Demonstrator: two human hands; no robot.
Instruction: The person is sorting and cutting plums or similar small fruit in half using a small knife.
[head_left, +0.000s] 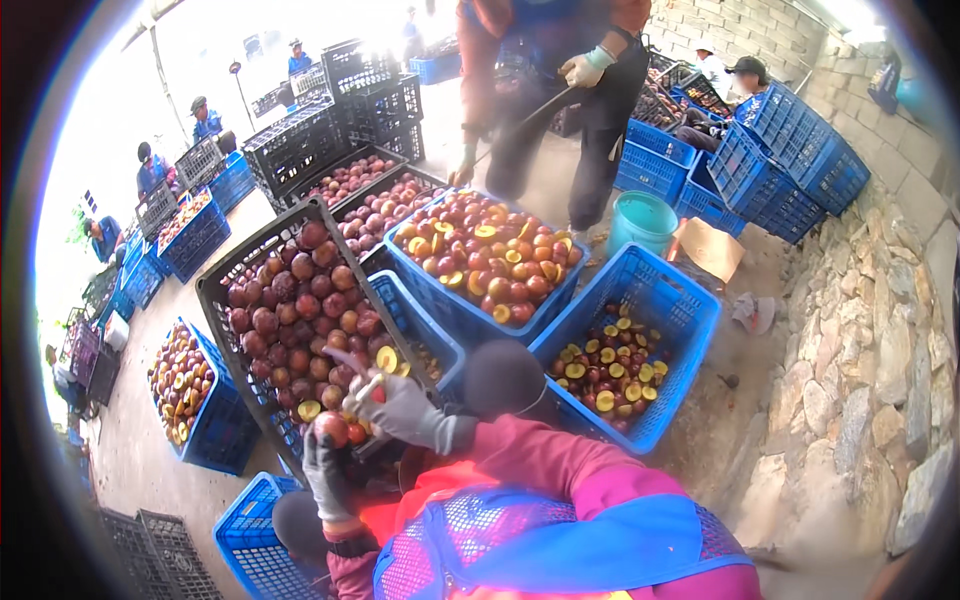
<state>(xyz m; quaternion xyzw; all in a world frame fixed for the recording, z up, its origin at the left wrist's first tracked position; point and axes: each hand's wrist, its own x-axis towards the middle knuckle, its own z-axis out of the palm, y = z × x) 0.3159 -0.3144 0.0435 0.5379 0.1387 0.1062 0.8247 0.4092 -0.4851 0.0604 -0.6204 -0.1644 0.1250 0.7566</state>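
My left hand (322, 478), in a grey glove, is closed around a whole reddish plum (331, 427) at the near edge of a black crate (222, 300). My right hand (412, 412), also gloved in grey, grips a small knife (350, 361) with a pale handle; its blade points up and left over the fruit. The black crate is tilted toward me and full of dark red plums (290, 300). A cut plum half (387, 359) with yellow flesh lies near the knife, and another cut piece (308, 411) is beside the left hand.
A blue crate of cut plums (652, 262) stands at my right, a fuller blue crate (560, 300) ahead. Beyond it a gloved co-worker (575, 60) stands holding a long rod (530, 122). A teal bucket (641, 222), stacked blue crates (770, 170) and a stone wall (850, 360) are on the right.
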